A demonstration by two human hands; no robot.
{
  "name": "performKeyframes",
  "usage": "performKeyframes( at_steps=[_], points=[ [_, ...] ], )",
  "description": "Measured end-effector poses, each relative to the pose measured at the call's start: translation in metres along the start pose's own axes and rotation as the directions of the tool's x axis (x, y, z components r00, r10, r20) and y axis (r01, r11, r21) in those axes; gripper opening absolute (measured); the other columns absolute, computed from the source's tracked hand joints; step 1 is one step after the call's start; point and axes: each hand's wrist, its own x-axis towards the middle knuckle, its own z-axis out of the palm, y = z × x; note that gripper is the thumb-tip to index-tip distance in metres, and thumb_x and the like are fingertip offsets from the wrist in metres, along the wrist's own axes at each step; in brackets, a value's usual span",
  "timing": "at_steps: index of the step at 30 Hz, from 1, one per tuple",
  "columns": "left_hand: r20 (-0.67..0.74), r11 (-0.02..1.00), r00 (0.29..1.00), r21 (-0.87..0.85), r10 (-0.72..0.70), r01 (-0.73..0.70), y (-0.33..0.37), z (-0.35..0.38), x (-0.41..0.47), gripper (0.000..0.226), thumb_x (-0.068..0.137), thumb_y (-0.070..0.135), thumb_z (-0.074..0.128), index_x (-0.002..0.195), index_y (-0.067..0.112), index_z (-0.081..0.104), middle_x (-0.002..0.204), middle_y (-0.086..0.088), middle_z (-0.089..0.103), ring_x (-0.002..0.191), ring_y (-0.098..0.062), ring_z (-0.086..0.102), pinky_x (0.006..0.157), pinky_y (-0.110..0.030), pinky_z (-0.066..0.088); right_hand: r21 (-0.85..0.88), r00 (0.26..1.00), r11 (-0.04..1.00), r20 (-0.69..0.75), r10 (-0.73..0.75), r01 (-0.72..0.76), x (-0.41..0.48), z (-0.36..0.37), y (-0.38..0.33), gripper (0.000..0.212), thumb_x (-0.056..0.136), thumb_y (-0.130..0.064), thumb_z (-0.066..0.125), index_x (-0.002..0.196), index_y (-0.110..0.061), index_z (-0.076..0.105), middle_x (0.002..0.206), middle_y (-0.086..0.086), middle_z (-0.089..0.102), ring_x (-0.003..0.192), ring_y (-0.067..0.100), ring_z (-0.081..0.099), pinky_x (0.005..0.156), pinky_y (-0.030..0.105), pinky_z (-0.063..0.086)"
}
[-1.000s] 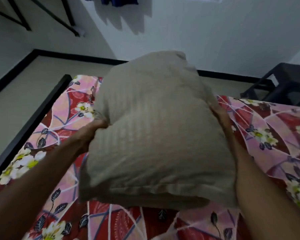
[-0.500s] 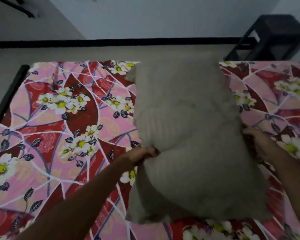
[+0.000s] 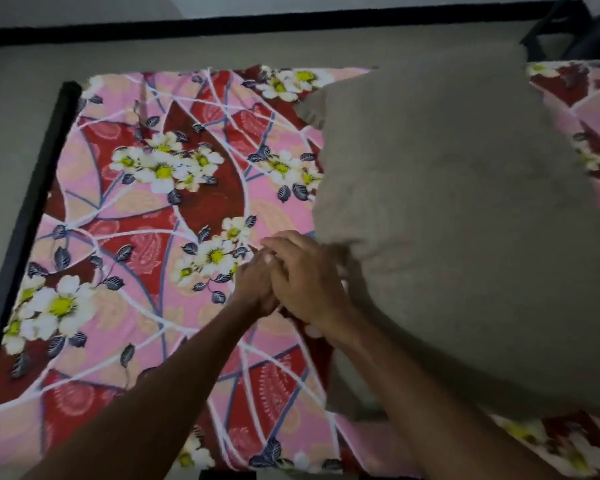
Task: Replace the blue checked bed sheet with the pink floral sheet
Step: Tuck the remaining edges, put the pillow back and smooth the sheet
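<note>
Both hands meet just left of centre: the right hand (image 3: pixel 309 282) lies over the left hand (image 3: pixel 255 289), its fingers loosely bent and gripping nothing visible, while the left's fingers are hidden. The pink floral sheet (image 3: pixel 153 237) covers the bed. On it, touching the hands' right side, rests the beige pillow (image 3: pixel 465 220), long axis running away from the viewer, nearest the right hand. Half a second ago each hand gripped one pillow side.
</note>
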Motion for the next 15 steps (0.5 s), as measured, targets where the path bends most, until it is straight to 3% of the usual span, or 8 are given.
performKeyframes(
  at_steps=[1, 3, 6, 8, 10, 12, 15],
  points=[
    [-0.037, 0.991, 0.997, 0.114, -0.07, 0.073, -0.037, 0.001, -0.005, 0.075, 0.092, 0.058, 0.017, 0.149, 0.016, 0.041, 0.159, -0.012, 0.034, 0.146, -0.033, 0.029, 0.109, -0.056, 0.031, 0.039, 1.0, 0.999, -0.025, 0.017, -0.016, 0.007, 0.025, -0.003, 0.034, 0.098, -0.022, 0.051, 0.126, -0.013, 0.068, 0.126, 0.004, 0.066, 0.118, 0.018, 0.058, 0.1, 0.038, 0.049],
    [-0.091, 0.971, 0.989, 0.197, -0.12, 0.136, -0.111, -0.005, -0.019, 0.073, 0.092, 0.06, 0.007, 0.157, 0.032, 0.025, 0.166, -0.001, 0.014, 0.153, -0.026, 0.012, 0.115, -0.058, 0.018, -0.01, 0.993, 0.996, -0.078, 0.093, -0.094, 0.026, 0.072, 0.007, 0.038, 0.096, -0.026, 0.052, 0.127, -0.012, 0.068, 0.131, 0.008, 0.064, 0.126, 0.025, 0.055, 0.107, 0.043, 0.044],
    [-0.142, 0.938, 0.982, 0.304, -0.127, 0.166, -0.215, -0.024, -0.043, 0.064, 0.099, 0.058, 0.013, 0.158, 0.034, 0.022, 0.167, -0.002, 0.012, 0.153, -0.025, 0.013, 0.115, -0.059, 0.02, -0.244, 0.941, 0.909, -0.063, 0.333, -0.338, 0.048, 0.138, 0.031, 0.057, 0.094, -0.041, 0.05, 0.145, -0.015, 0.054, 0.154, 0.016, 0.045, 0.145, 0.035, 0.036, 0.116, 0.059, 0.029],
    [-0.247, 0.921, 0.954, 0.303, -0.172, 0.244, -0.281, -0.039, -0.06, 0.062, 0.101, 0.055, 0.021, 0.158, 0.032, 0.023, 0.166, -0.005, 0.016, 0.153, -0.027, 0.017, 0.116, -0.057, 0.018, -0.366, 0.903, 0.833, -0.049, 0.428, -0.415, 0.058, 0.185, 0.026, 0.067, 0.095, -0.05, 0.045, 0.154, -0.017, 0.04, 0.163, 0.015, 0.029, 0.152, 0.037, 0.021, 0.118, 0.066, 0.017],
    [-0.345, 0.905, 0.898, 0.222, -0.274, 0.362, -0.332, -0.06, -0.073, 0.063, 0.101, 0.055, 0.021, 0.158, 0.029, 0.023, 0.166, -0.005, 0.018, 0.152, -0.028, 0.018, 0.119, -0.054, 0.015, -0.47, 0.928, 0.81, -0.057, 0.367, -0.349, 0.071, 0.235, -0.005, 0.068, 0.1, -0.053, 0.038, 0.157, -0.017, 0.033, 0.165, 0.013, 0.023, 0.154, 0.035, 0.014, 0.119, 0.065, 0.011],
    [-0.408, 0.884, 0.844, 0.156, -0.349, 0.441, -0.374, -0.079, -0.088, 0.063, 0.101, 0.053, 0.021, 0.158, 0.026, 0.023, 0.165, -0.005, 0.019, 0.152, -0.027, 0.019, 0.12, -0.052, 0.015, -0.523, 0.977, 0.834, 0.01, 0.215, -0.178, 0.084, 0.284, -0.054, 0.065, 0.102, -0.052, 0.034, 0.158, -0.018, 0.03, 0.165, 0.013, 0.023, 0.154, 0.035, 0.015, 0.119, 0.064, 0.009],
    [-0.426, 0.881, 0.824, 0.112, -0.375, 0.459, -0.422, -0.093, -0.104, 0.065, 0.102, 0.051, 0.023, 0.159, 0.021, 0.017, 0.166, -0.005, 0.015, 0.154, -0.025, 0.011, 0.121, -0.053, 0.016, -0.46, 0.989, 0.886, 0.15, 0.019, 0.052, 0.095, 0.35, -0.131, 0.061, 0.104, -0.047, 0.033, 0.158, -0.018, 0.031, 0.166, 0.009, 0.023, 0.154, 0.033, 0.016, 0.12, 0.061, 0.01]
  ],
)
